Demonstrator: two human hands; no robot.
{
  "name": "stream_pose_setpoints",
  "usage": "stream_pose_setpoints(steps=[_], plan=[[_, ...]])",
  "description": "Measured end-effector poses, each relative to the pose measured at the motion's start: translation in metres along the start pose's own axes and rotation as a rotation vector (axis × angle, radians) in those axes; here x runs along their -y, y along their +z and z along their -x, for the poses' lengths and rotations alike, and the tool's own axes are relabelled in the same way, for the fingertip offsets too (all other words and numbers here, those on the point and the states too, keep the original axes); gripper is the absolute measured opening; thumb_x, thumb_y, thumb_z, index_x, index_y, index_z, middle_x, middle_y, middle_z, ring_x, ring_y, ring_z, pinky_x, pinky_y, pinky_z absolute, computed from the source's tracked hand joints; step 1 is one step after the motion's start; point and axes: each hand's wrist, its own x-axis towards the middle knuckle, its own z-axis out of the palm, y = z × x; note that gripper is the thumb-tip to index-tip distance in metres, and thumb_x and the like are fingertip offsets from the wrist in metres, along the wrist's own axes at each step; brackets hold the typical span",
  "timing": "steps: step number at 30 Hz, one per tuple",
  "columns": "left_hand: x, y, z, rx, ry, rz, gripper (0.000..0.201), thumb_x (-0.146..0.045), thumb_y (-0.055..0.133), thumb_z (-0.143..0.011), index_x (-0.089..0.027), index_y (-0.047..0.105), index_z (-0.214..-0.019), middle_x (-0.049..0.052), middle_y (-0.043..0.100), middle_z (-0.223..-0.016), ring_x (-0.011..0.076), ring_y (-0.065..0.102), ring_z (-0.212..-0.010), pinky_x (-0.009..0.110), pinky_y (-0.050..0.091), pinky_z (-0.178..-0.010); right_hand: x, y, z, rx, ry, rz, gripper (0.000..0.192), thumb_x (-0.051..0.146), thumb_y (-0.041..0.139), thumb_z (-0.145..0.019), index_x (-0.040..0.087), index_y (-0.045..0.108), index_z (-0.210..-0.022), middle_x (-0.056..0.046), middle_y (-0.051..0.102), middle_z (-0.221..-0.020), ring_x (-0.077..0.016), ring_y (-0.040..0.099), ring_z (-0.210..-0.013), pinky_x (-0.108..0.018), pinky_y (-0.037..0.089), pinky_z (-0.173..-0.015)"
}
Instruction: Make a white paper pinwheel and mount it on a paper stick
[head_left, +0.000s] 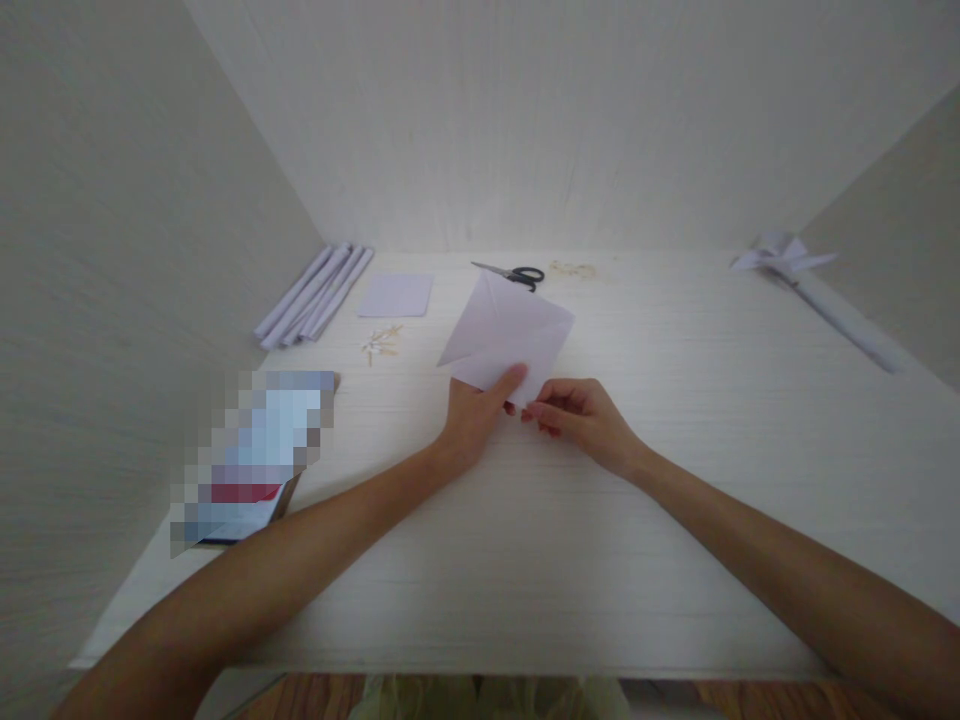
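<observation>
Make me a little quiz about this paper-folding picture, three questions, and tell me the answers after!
1. True or false: the scissors lie behind the folded paper, near the back wall.
2. What lies left of the small flat sheet? A) a cup B) rolled paper tubes C) a pencil
3. Fill in: the left hand and the right hand both pinch the paper's ____ edge.

Key
1. True.
2. B.
3. Near: both hands grip the edge closest to the person, on the white table.
</observation>
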Motion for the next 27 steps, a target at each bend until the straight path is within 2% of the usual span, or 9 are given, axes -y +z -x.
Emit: stream_pose_setpoints(steps=[14,21,27], plan=[[0.002,-0.001,-0.001,-0.056,0.031,0.008,0.024,-0.036,0.063,-0.062,-0.016,0.05,-0.058,-0.003,0.051,-0.05,0.0068,0.044,-0.041,0.019,0.035,-0.038,-0.001,-0.002,0.001,0.092,-0.025,0.048,0.01,0.022,0.059,-0.063,0.013,0.058,-0.059,0.002,0.051,-0.051,-0.0066,0.041,-0.046,-0.021,0.028,-0.043],[-0.001,0.0,0.002,0.022,0.017,-0.061,0.026,-0.038,0.06,-0.064,-0.016,0.052,-0.055,-0.002,0.052,-0.047,0.0079,0.045,-0.041,0.02,0.037,-0.039,-0.001,-0.001,0.001,-0.002,-0.066,0.016,0.018,0.032,0.058,-0.067,0.014,0.056,-0.062,0.002,0.052,-0.053,-0.0083,0.046,-0.048,-0.022,0.036,-0.047],[-0.002,0.0,0.006,0.128,0.02,-0.123,0.022,-0.036,0.061,-0.064,-0.016,0.056,-0.056,-0.001,0.055,-0.049,0.0093,0.049,-0.046,0.021,0.04,-0.044,-0.01,-0.001,0.001,0.037,-0.091,0.243,0.029,0.041,0.055,-0.071,0.014,0.059,-0.06,0.001,0.051,-0.049,-0.0081,0.042,-0.045,-0.021,0.03,-0.042]])
